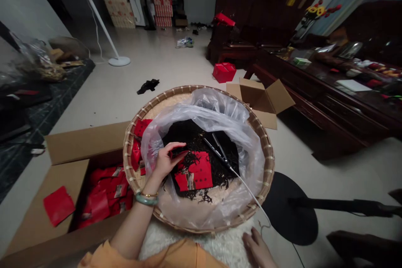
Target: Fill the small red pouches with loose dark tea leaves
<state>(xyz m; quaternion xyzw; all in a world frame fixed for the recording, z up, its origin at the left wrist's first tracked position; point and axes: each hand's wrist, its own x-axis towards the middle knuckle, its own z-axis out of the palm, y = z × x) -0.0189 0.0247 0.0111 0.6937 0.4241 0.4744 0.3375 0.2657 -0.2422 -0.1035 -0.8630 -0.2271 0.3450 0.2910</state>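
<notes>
Quick note: left hand is over the bamboo tray, fingers closed on a red packet at the edge of the loose black tea; grip partly hidden, can't tell how much it has. Right hand is released, fingers spread on the white fluffy mat just in front of tray, nothing held. Transparent plastic bag lines tray, mouth folded back, prob keeps tea off the weave. Second red packet lies flat on tea, next to a metal-tipped tool w/ white cord trailing over tray's front right; tool type unclear. Open carton left of tray holds more red packets, within easy reach. Second carton just behind tray. Pale floor around it; dark wood desk right of tray w/ mixed clutter, pedestal fan far behind tray.
</notes>
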